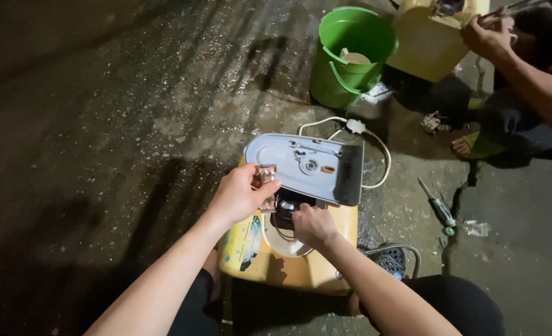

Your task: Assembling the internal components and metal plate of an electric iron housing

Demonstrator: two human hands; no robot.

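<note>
The left hand (241, 196) pinches a small clear part (266, 174) between thumb and fingers, held at the edge of the raised grey lid (313, 169); that part could slip from so light a grip onto the wet, gritty ground (132, 124). The right hand (313, 225) is curled down into the dark opening (286, 205) of the yellow appliance (325, 267), what its fingers grasp hidden, and the propped lid could drop on it; beyond lie a white cord (375, 149), a screwdriver (436, 204) and a green bucket (349, 53)

Both forearms reaching forward, left hand (241, 196) raised — fingers pinched shut, right hand (312, 224) curled, knuckles up.
</note>
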